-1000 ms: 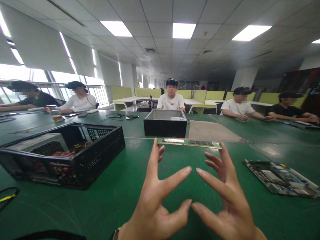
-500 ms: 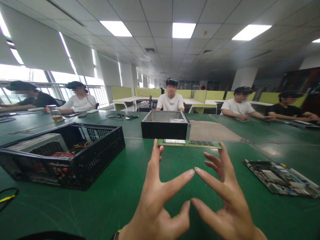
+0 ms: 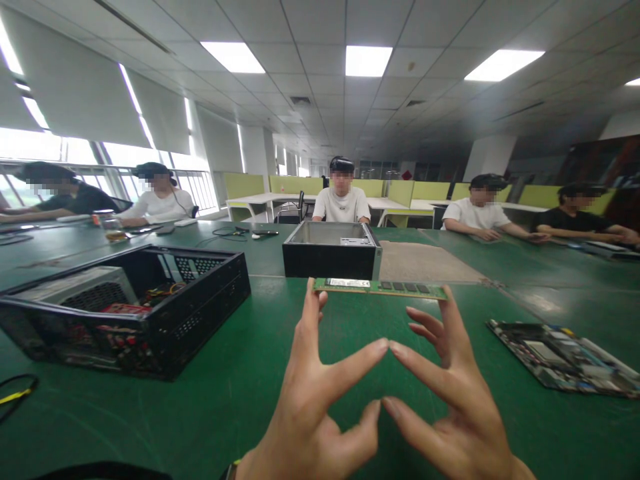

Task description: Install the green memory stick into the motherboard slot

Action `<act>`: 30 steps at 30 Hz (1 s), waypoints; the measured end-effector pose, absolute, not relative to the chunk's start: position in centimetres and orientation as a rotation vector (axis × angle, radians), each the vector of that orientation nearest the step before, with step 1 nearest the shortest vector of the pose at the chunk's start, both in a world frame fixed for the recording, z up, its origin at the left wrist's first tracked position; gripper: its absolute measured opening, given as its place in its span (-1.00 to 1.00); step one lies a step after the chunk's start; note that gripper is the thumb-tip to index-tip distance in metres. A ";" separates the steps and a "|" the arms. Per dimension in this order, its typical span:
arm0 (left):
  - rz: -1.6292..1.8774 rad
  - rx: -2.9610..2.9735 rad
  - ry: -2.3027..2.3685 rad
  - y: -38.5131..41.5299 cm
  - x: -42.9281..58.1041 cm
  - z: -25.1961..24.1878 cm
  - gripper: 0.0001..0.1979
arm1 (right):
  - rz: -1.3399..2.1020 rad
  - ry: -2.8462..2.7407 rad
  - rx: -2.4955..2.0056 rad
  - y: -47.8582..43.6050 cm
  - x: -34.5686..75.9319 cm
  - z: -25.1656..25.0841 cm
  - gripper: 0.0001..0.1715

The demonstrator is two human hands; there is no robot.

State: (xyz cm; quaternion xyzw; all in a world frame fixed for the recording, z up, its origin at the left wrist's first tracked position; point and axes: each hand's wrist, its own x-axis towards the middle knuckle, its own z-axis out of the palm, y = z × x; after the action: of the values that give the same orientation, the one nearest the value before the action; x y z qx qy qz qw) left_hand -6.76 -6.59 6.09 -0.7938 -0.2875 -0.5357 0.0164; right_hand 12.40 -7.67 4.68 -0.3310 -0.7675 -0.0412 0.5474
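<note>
A green RAM stick (image 3: 375,287) with a white label and dark chips spans the gap between my two hands, lengthwise across the view. My left hand (image 3: 315,393) holds its left end at a raised fingertip. At the other end, a raised fingertip of my right hand (image 3: 457,393) presses against the stick. Below it, the two index fingertips meet or nearly meet, and the thumb tips come together lower down. The remaining fingers are bent and partly hidden behind the hands.
An open black computer case (image 3: 200,333) with parts inside stands at left on the green table (image 3: 225,427). Another case (image 3: 330,260) stands ahead, behind the stick. A motherboard (image 3: 565,357) lies at right. Several people sit around the table, one person (image 3: 341,200) directly opposite.
The RAM stick has tilted slightly, showing a little more of its face, and its right end sits marginally lower. My hands stay almost in place.
</note>
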 end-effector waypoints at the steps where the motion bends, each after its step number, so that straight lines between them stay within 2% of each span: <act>1: -1.662 -2.470 -0.894 -6.6 -6.8 6.1 -0.41 | -0.098 -1.814 -0.787 -7.7 12.4 4.7 -0.28; 30: -1.614 -2.464 -0.893 -6.5 -6.5 5.6 -0.29 | -0.136 -1.813 -0.787 -7.4 12.1 4.7 -0.19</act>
State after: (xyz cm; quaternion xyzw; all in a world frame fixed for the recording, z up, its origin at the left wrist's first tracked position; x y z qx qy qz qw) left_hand -6.46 -6.54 5.61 -0.8002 -0.2900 -0.5240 0.0319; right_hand 12.06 -7.43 4.69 -0.3321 -0.7654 -0.0576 0.5482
